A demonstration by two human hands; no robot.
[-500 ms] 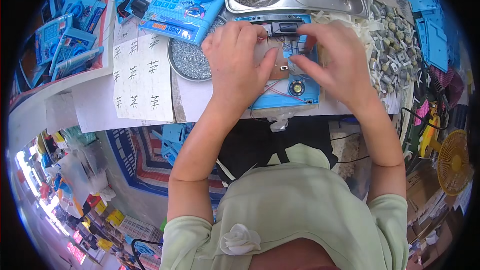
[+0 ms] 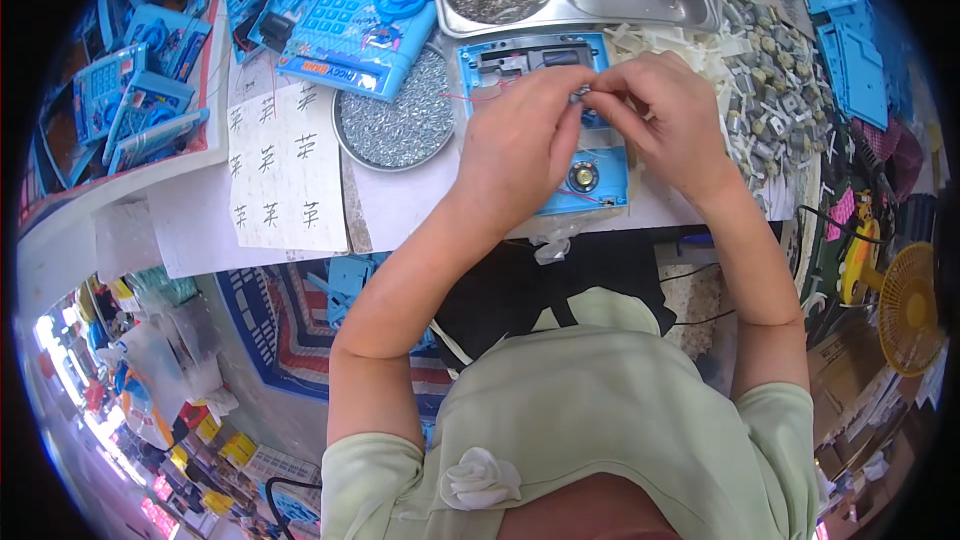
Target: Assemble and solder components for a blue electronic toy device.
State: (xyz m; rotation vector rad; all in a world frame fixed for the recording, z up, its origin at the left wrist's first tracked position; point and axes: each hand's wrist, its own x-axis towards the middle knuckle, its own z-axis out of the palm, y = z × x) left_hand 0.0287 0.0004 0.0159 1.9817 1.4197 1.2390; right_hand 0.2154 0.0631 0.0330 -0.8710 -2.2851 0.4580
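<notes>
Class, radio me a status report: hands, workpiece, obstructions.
Left hand, right hand close together at small part, exact grip unclear. Open blue casing beneath. Hands partly hide it.

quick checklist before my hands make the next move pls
1. Left hand and right hand together over the housing: ok, left hand and right hand meet above the blue housing.
2. What the fingers pinch: cannot tell, too small and partly hidden.
3. Housing open side up: ok.
4. Speaker uncovered: ok.
5. Red wire tucked inside: not ok, it reaches past the housing's left edge.
</notes>
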